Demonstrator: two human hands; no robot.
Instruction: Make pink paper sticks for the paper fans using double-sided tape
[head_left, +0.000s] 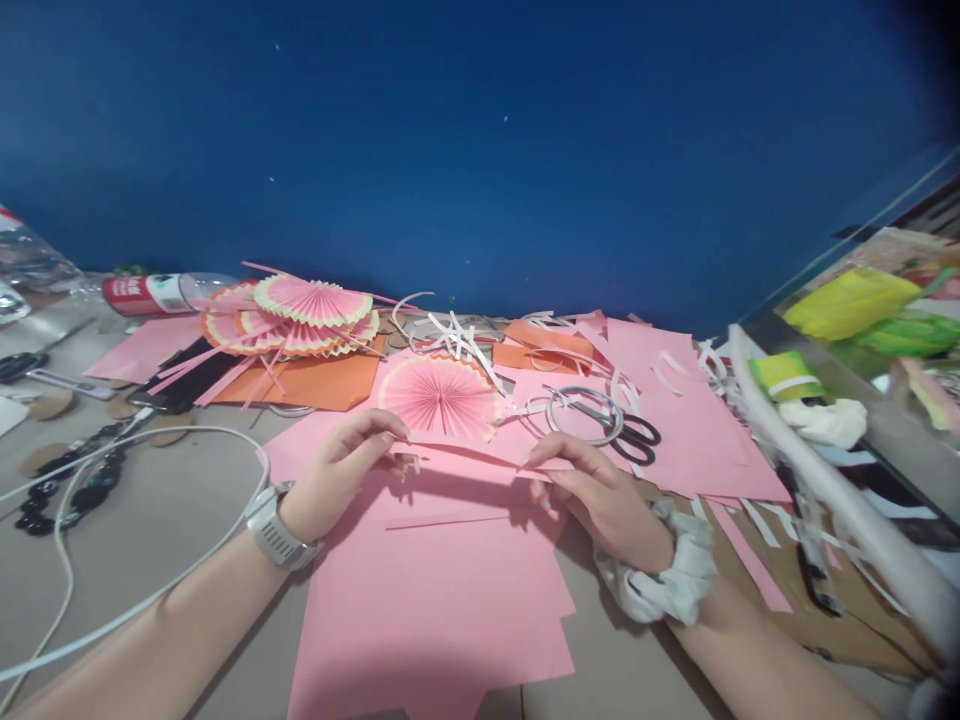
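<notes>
**Blue wall (480,150) behind our crowded table (187,510)**

Over loose pink sheets (442,600), we pinch a piece of pink paper (465,458) between our hands: our left hand (349,465) grips one end, our right hand (596,485) the other. Just beyond it lies a pleated fan (440,396); scissors (626,423) rest near our right hand. Farther left, we see stacked fans (311,303) beside a bottle (154,293).

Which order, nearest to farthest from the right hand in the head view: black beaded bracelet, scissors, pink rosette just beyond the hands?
From the right hand:
1. scissors: just beyond it, black handles toward the right.
2. pink rosette: ahead and to its left, near the middle.
3. black beaded bracelet: far left, past the left hand.
</notes>
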